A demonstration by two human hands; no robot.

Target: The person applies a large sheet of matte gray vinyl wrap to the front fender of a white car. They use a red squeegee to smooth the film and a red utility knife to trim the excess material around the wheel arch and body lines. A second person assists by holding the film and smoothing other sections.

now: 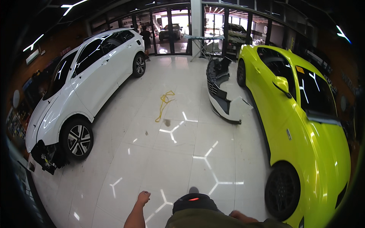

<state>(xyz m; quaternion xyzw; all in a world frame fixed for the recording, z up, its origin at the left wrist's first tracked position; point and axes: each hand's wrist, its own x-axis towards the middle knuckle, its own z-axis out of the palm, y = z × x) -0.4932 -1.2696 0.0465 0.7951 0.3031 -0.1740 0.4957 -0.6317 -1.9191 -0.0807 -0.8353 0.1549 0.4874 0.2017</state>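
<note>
My left hand [143,198] hangs over the floor in front of my body, its fingers loosely curled, and nothing shows in it. My right hand [237,216] is low beside my dark green top, partly hidden, so its fingers cannot be made out. Neither hand touches a car. A white car [100,72] stands on the left with its front bumper off and dark parts exposed by the front wheel. On the right is a bright yellow-green car [273,110]. Between them, nearer the right car, a removed white and black bumper [218,91] lies on the floor.
A tangled yellow cord [163,104] lies on the glossy tiled floor [178,148] ahead. Farther back are a folding stand [201,41], a white pillar [196,22] and glass doors with more vehicles beyond. A person in dark clothes [145,40] stands behind the white car.
</note>
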